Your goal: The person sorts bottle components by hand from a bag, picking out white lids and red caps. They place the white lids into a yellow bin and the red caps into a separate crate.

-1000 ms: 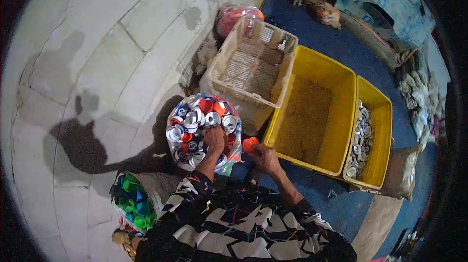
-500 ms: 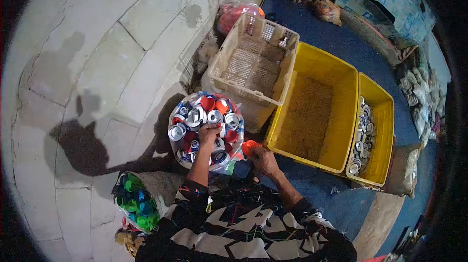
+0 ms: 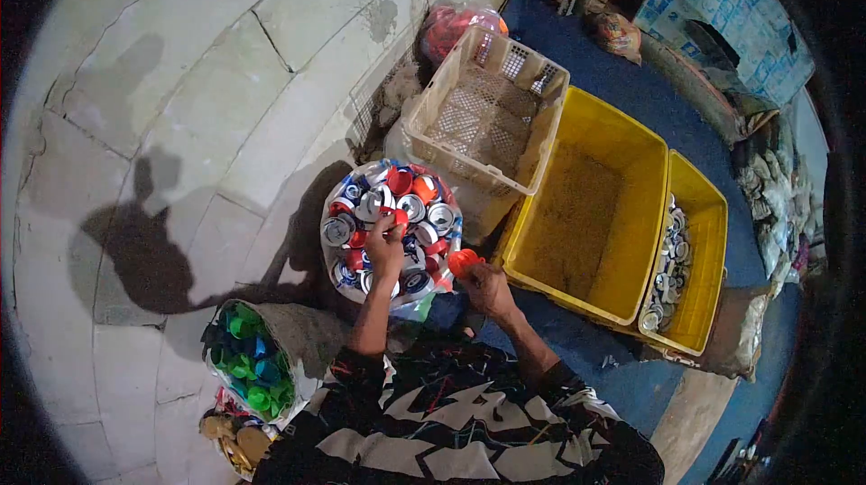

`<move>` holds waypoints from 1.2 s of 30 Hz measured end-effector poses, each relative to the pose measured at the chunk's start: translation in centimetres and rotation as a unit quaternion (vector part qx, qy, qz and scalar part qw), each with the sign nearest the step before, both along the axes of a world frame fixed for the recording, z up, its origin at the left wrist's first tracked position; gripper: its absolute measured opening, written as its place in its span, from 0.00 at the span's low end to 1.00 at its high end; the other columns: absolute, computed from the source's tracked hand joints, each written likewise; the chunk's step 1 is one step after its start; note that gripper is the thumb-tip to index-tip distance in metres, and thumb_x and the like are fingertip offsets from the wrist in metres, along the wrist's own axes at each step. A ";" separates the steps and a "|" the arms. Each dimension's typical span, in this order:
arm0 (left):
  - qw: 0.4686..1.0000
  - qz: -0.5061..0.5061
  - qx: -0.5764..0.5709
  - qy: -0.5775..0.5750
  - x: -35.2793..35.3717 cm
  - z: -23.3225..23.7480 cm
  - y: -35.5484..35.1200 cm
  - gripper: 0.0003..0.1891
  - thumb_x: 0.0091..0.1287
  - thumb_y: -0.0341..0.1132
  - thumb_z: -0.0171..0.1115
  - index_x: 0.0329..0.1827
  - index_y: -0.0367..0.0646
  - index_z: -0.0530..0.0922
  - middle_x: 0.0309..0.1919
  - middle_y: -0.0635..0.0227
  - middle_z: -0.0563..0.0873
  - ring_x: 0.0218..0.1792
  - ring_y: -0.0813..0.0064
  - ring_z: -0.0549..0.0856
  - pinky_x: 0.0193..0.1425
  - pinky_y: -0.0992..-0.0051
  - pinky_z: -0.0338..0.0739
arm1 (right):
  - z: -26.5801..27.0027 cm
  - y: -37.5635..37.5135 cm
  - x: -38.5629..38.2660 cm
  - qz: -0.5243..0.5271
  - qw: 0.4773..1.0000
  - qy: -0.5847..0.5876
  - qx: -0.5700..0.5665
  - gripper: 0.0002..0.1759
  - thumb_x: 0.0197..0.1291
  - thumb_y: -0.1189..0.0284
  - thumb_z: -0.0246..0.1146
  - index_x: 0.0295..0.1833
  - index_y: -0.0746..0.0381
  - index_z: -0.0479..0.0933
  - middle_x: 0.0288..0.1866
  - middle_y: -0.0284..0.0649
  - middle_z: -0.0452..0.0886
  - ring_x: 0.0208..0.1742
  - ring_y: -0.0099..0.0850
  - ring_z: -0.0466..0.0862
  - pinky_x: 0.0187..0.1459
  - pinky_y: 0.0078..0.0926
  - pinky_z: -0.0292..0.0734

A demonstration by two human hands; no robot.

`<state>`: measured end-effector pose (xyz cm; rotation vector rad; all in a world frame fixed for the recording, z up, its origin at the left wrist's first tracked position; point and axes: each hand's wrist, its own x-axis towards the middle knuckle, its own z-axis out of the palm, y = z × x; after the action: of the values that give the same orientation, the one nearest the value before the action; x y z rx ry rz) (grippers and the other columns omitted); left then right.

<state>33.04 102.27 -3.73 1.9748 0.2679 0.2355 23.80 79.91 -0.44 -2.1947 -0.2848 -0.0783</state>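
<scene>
A round sack (image 3: 330,255) filled with white, silver, blue and red plastic caps stands in front of the body. Over its middle, my left hand (image 3: 386,250) pinches a small red cap (image 3: 398,216) between its fingertips. At the sack's right edge, my right hand (image 3: 489,290) has its fingers closed on an orange-red cap (image 3: 463,261). More red and orange caps (image 3: 424,187) lie at the top of the pile.
A pale mesh crate (image 3: 487,120) stands behind the sack. To its right are a large yellow bin (image 3: 586,205) and a narrower yellow bin (image 3: 718,250) holding pale caps. A sack of green and blue caps (image 3: 255,363) sits at lower left, beside a wall (image 3: 207,124).
My left hand has risen slightly from the pile, and a red cap now shows in its fingers. My right hand still holds the orange-red cap. The view has shifted slightly.
</scene>
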 end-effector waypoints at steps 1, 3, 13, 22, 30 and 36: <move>1.000 -0.004 0.023 -0.016 -0.4 0.4 -0.2 0.14 0.61 0.30 0.67 0.49 0.38 0.81 0.46 0.60 0.85 0.48 0.70 0.83 0.52 0.71 0.76 | 0.2 -0.1 -0.2 0.001 1.000 -0.007 0.007 0.06 0.53 0.74 0.67 0.36 0.65 0.79 0.32 0.51 0.81 0.37 0.51 0.82 0.39 0.43 0.77; 0.996 -0.016 0.066 -0.049 -1.4 1.1 -0.7 0.13 0.63 0.31 0.66 0.50 0.38 0.82 0.45 0.61 0.86 0.46 0.70 0.84 0.52 0.71 0.76 | 0.8 -0.1 -1.0 -0.029 0.999 0.020 0.005 0.07 0.54 0.74 0.67 0.37 0.64 0.80 0.33 0.51 0.82 0.38 0.51 0.83 0.39 0.43 0.77; 0.982 -0.181 -0.050 0.010 -7.1 1.0 -7.7 0.10 0.65 0.36 0.65 0.42 0.37 0.83 0.31 0.62 0.85 0.31 0.72 0.83 0.38 0.72 0.76 | 1.2 -5.0 -8.2 -0.162 0.986 0.036 -0.032 0.10 0.58 0.70 0.66 0.43 0.63 0.79 0.41 0.51 0.82 0.43 0.52 0.83 0.43 0.46 0.79; 0.895 -0.439 0.072 -0.034 -13.7 4.0 -20.5 0.08 0.61 0.33 0.68 0.39 0.38 0.84 0.32 0.59 0.82 0.33 0.63 0.83 0.40 0.68 0.77 | 0.6 -15.1 -19.4 -0.293 0.956 0.009 -0.011 0.10 0.58 0.74 0.62 0.46 0.60 0.81 0.45 0.49 0.83 0.46 0.50 0.83 0.46 0.42 0.80; 0.815 -0.565 0.089 -0.096 -22.7 7.8 -42.9 0.06 0.62 0.32 0.66 0.37 0.38 0.83 0.33 0.57 0.82 0.35 0.59 0.83 0.41 0.65 0.78 | -0.8 -30.6 -33.0 -0.421 0.903 0.001 -0.085 0.09 0.53 0.75 0.63 0.41 0.58 0.81 0.38 0.41 0.83 0.40 0.44 0.81 0.41 0.39 0.76; 0.722 -0.671 0.063 -0.157 -29.1 8.7 -57.8 0.05 0.61 0.30 0.66 0.36 0.38 0.83 0.33 0.57 0.82 0.37 0.56 0.83 0.42 0.63 0.77 | 1.7 -41.7 -40.4 -0.591 0.788 -0.031 -0.169 0.07 0.50 0.75 0.65 0.37 0.56 0.81 0.34 0.37 0.82 0.36 0.42 0.79 0.39 0.39 0.74</move>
<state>3.96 44.45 4.98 1.7375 -1.4204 -0.3804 -16.65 38.25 1.30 -2.3772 1.1693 -0.8410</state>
